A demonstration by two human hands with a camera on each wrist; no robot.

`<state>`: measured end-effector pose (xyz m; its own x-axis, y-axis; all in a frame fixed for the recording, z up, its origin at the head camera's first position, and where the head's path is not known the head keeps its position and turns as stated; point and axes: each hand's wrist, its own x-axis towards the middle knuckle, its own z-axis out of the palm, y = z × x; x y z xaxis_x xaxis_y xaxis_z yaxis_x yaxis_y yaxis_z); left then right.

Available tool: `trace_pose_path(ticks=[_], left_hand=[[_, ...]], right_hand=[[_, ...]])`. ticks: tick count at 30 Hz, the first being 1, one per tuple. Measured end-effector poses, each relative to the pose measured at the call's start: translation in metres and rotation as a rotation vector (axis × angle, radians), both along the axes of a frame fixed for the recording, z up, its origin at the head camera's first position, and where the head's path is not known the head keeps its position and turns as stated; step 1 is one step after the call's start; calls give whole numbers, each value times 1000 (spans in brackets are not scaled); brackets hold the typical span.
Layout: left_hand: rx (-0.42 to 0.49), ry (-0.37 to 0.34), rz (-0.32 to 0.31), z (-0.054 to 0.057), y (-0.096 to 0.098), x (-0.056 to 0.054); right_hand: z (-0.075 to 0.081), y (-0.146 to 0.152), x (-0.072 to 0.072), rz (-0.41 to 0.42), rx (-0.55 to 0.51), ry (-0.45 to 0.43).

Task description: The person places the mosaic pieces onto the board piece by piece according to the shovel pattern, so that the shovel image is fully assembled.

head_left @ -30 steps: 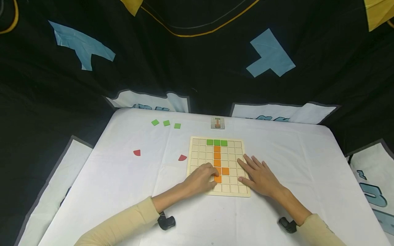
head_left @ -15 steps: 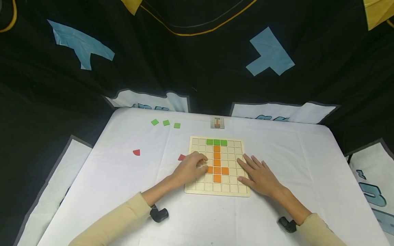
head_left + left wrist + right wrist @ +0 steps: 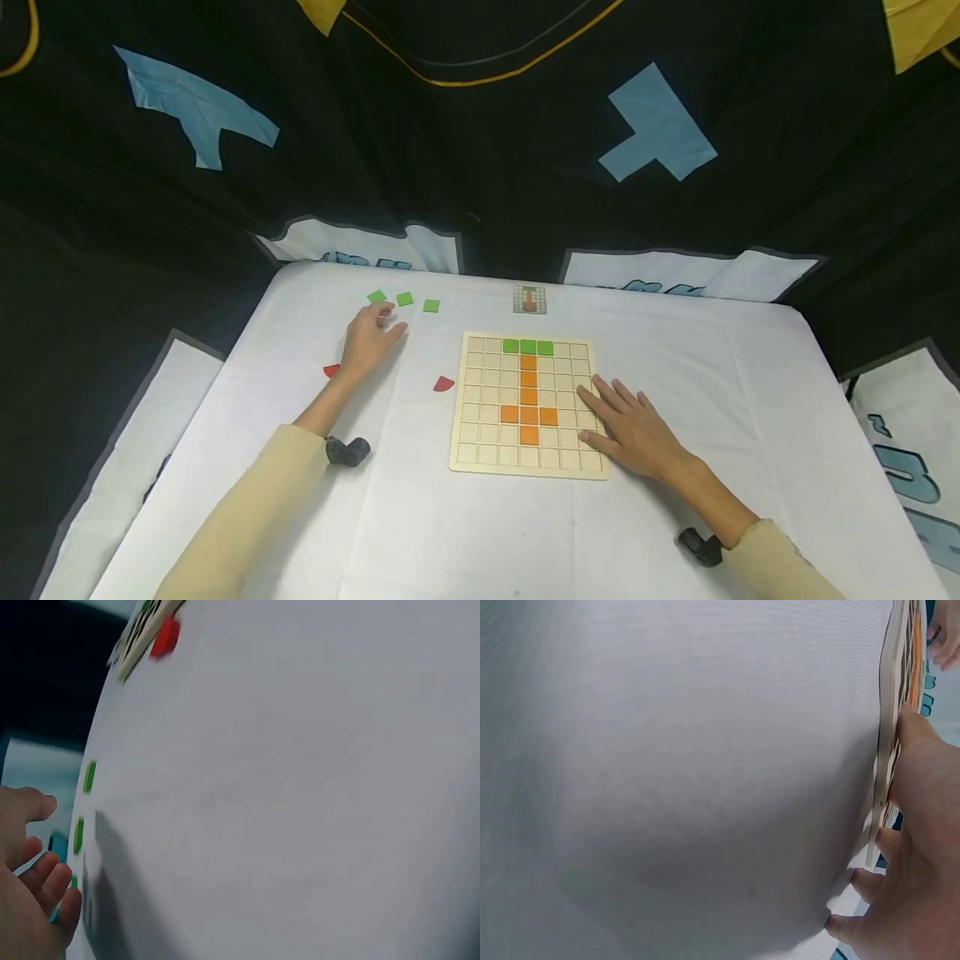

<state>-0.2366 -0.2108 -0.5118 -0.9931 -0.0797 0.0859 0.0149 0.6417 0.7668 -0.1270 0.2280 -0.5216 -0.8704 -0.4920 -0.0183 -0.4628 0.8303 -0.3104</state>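
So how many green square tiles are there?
6 green square tiles: three side by side in the pale wooden grid board's far row, three loose on the white cloth near the left hand. Others may be hidden.

Red piece [image 3: 329, 370] (the left one) partly hidden.

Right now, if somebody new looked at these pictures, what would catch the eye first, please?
Most likely the pale grid board on the white table, where orange tiles form an upside-down cross below a green row of three tiles. Next, perhaps the person's left grip, toward the table's far left corner, close to three loose green tiles. Behind the table, two large blue shapes stand out on the black cloth.
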Motion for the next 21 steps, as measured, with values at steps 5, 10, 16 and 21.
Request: trace_pose_path(ticks=[5,10,16,21], left_hand=[[-5,-31,104,-7,-23,-21],[-27,-71,141,-7,-31,-36],[-84,-103,164,-2,-31,-44],[-124,-116,184,-3,-31,-48]], right_hand=[[1,0,0,-4,-8,-3],[0,-1,0,-4,-4,-7],[0,0,0,-1,3,2],[1,0,0,0,10,-2]])
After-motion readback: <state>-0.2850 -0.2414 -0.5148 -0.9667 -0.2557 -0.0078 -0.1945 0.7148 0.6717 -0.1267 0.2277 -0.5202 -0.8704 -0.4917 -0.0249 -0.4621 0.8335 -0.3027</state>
